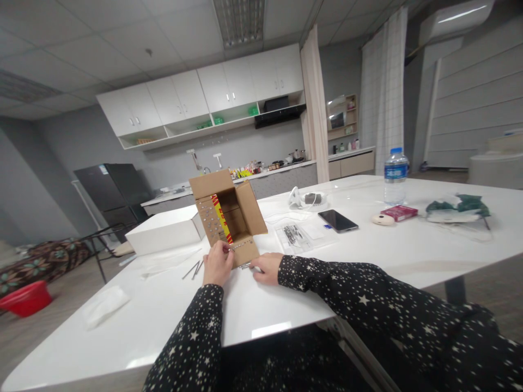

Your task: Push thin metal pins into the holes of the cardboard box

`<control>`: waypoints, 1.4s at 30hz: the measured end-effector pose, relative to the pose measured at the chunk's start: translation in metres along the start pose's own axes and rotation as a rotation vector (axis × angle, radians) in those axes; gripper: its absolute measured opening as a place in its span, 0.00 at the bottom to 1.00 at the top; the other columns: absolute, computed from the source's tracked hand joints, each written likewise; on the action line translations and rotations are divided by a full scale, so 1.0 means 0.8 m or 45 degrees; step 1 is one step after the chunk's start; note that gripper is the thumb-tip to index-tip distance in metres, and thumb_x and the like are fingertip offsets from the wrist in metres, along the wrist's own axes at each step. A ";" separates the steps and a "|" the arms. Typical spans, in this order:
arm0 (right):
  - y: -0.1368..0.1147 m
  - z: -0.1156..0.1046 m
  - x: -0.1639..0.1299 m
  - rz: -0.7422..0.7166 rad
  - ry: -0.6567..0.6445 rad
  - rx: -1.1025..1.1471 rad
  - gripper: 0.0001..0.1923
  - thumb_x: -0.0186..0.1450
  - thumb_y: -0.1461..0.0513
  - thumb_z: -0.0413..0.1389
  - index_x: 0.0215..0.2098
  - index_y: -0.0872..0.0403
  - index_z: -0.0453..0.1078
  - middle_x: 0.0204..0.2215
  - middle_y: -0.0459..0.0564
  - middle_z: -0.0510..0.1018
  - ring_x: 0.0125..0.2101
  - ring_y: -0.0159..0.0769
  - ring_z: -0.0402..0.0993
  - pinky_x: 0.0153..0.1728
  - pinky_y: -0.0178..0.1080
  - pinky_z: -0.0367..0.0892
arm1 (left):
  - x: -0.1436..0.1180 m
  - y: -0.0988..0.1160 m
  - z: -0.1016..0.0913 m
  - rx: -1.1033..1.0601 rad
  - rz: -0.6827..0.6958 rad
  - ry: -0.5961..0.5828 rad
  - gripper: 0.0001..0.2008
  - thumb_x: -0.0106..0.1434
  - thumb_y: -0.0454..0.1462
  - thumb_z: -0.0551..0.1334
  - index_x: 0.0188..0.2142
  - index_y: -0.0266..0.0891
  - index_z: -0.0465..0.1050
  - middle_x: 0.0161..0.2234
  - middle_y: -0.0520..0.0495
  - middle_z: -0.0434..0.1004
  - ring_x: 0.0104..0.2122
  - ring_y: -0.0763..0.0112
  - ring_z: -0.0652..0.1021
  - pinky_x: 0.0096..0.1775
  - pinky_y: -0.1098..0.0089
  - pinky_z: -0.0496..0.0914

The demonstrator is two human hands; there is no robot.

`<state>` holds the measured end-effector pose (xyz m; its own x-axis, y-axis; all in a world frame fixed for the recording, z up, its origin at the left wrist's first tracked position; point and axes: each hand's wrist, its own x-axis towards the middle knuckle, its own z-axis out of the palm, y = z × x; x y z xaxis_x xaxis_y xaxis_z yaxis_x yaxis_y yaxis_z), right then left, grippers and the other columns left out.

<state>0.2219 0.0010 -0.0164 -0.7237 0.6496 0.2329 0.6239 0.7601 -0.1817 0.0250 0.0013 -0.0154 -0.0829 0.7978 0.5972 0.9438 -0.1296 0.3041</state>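
A wide white tabletop [171, 316] carries everything here, its near edge just in front of the person's star-patterned sleeves. On it, left of centre, lies a flat white box [163, 231], and touching its right end stands a small cardboard box [226, 218] tipped on its side so the open mouth faces the person, flaps spread. That keeps the interior and the studded panels within easy reach. A yellow and red insert shows inside.

Farther right stand a water bottle [395, 175], a green-and-white bundle [457, 209], a dark phone [337, 220] lying flat, a red packet [399, 212] and a clear bag of small metal parts [294, 235], all well apart from the work.

The left hand [216, 264] is curled, fingertips pinched at the lower edge of the cardboard box, apparently on a small fastener too small to tell. The right hand [267, 267] rests nearly flat on the tabletop just beside the lower flap, fingers touching a small metal piece, seemingly steadying it. A few loose nails [194, 269] lie left of the hands.
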 end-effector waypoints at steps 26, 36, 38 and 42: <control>-0.002 -0.003 -0.001 -0.021 -0.020 -0.019 0.18 0.59 0.58 0.48 0.45 0.51 0.71 0.35 0.51 0.79 0.36 0.41 0.74 0.34 0.38 0.65 | -0.005 0.007 0.002 -0.230 0.326 -0.221 0.03 0.55 0.37 0.55 0.28 0.40 0.66 0.24 0.53 0.69 0.25 0.74 0.68 0.30 0.73 0.62; -0.006 -0.007 -0.003 -0.005 -0.037 -0.048 0.18 0.60 0.58 0.47 0.45 0.52 0.71 0.36 0.53 0.78 0.36 0.42 0.75 0.32 0.37 0.65 | -0.001 -0.002 0.012 -0.189 0.432 -0.301 0.04 0.54 0.35 0.58 0.29 0.38 0.71 0.28 0.50 0.74 0.29 0.72 0.70 0.34 0.71 0.63; -0.006 -0.007 -0.003 -0.012 -0.030 -0.043 0.18 0.60 0.59 0.47 0.45 0.52 0.71 0.36 0.53 0.79 0.36 0.42 0.75 0.33 0.37 0.65 | -0.001 -0.002 0.013 -0.184 0.436 -0.311 0.04 0.54 0.35 0.58 0.28 0.38 0.71 0.27 0.50 0.74 0.29 0.72 0.70 0.33 0.71 0.63; -0.004 -0.004 -0.002 -0.016 -0.020 -0.027 0.18 0.59 0.58 0.48 0.45 0.52 0.71 0.36 0.52 0.79 0.36 0.42 0.74 0.33 0.38 0.65 | -0.001 0.000 0.011 -0.146 0.409 -0.277 0.05 0.55 0.35 0.57 0.29 0.38 0.71 0.29 0.49 0.74 0.31 0.70 0.71 0.36 0.69 0.64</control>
<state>0.2218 -0.0023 -0.0130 -0.7361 0.6403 0.2197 0.6206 0.7679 -0.1588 0.0277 0.0054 -0.0223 0.2917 0.8103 0.5082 0.8679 -0.4475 0.2154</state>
